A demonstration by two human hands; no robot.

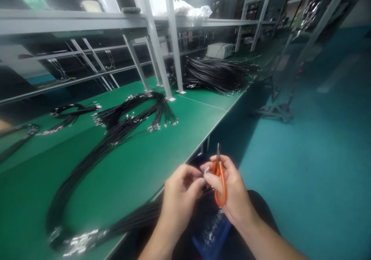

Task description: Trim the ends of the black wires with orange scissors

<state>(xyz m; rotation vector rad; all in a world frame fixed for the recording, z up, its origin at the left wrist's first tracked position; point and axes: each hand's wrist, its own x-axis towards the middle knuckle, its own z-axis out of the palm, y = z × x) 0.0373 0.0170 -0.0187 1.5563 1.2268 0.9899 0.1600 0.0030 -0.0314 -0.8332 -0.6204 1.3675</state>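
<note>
My left hand [181,190] is closed in a pinch on the tip of a black cable at the table's front edge. Across from it, my right hand [233,184] holds orange-handled scissors [222,188], blades pointing up and away. Its thumb and finger also meet at a small shiny piece [206,170] by the cable tip; the exact shape is too blurred to tell. From beside my left wrist, a thick bundle of black cables [84,165] curves over the green table. Below my hands, a blue bag or tray [222,238] with many small shiny parts rests at my lap.
More black cable bundles [150,107] with metal-tipped ends lie farther back, and a large pile [214,72] sits beyond the white shelf posts [171,59]. A white box [220,50] stands behind that pile. Teal floor [304,167] and a wheeled stand base [276,112] are on the right.
</note>
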